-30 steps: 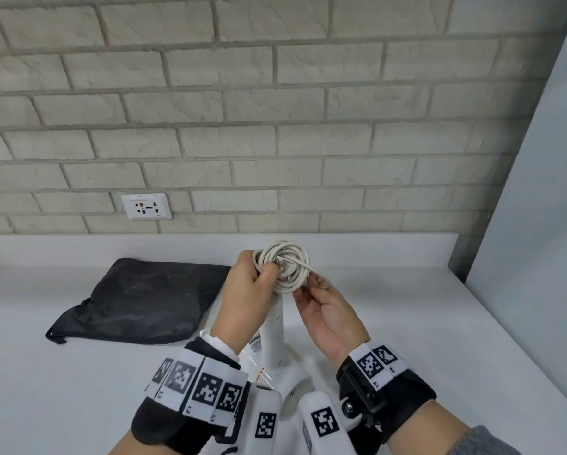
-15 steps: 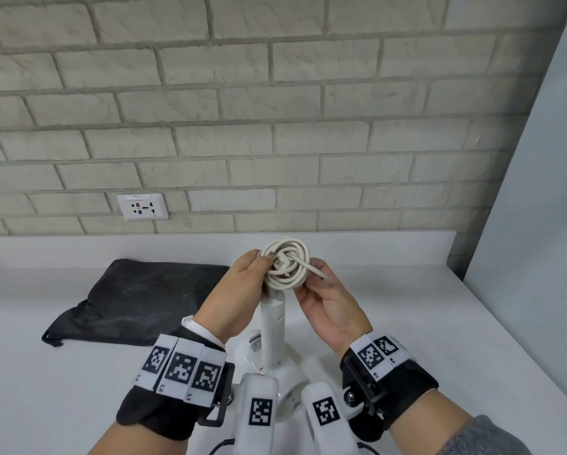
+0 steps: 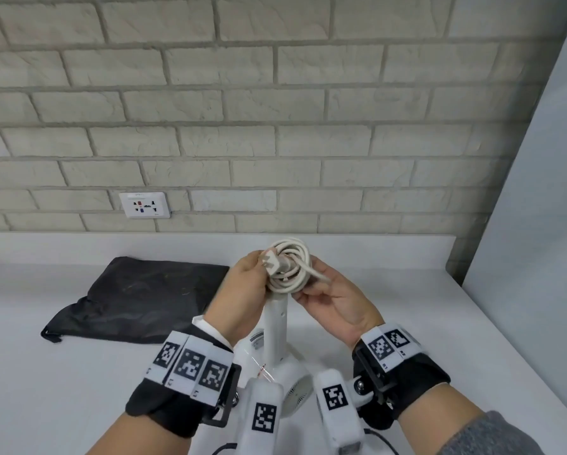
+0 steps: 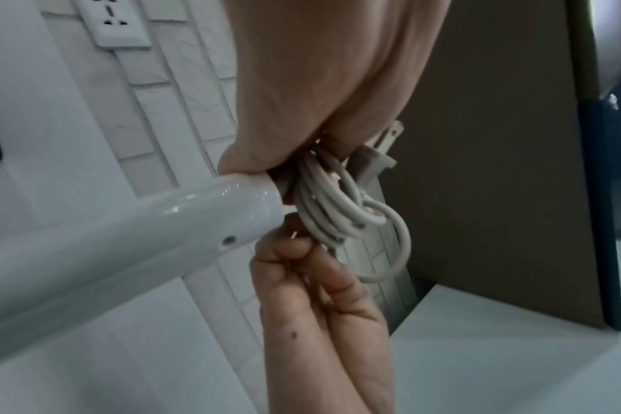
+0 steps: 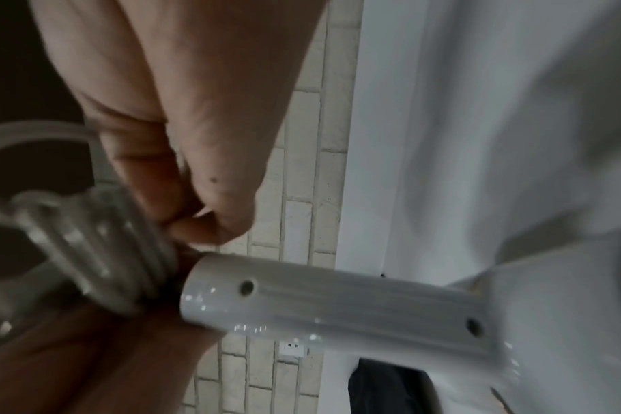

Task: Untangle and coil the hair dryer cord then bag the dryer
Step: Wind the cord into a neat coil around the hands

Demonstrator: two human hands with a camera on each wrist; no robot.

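— Why is the hair dryer (image 3: 277,326) stood up like that, handle pointing away?

— I reckon so the coiled cord (image 3: 288,267) sits at the handle's far end, up where both hands can work it. Its body is down near the person, low over the white bench (image 3: 78,372). The coil looks finished; the plug (image 3: 272,262) is being tucked through it, I'd say to lock the loops.

— And the hands?

— The left hand (image 3: 242,290) is curled tight on the left side of the coil, pinching the plug against it. The right hand (image 3: 334,298) has its fingers bent round the coil's right and underside, steadying the loose tail. Both closed on the cord, close together.

— The bag?

— The black bag (image 3: 137,297) lies flat on the bench to the left, apart from the dryer and untouched. Bagging isn't started.
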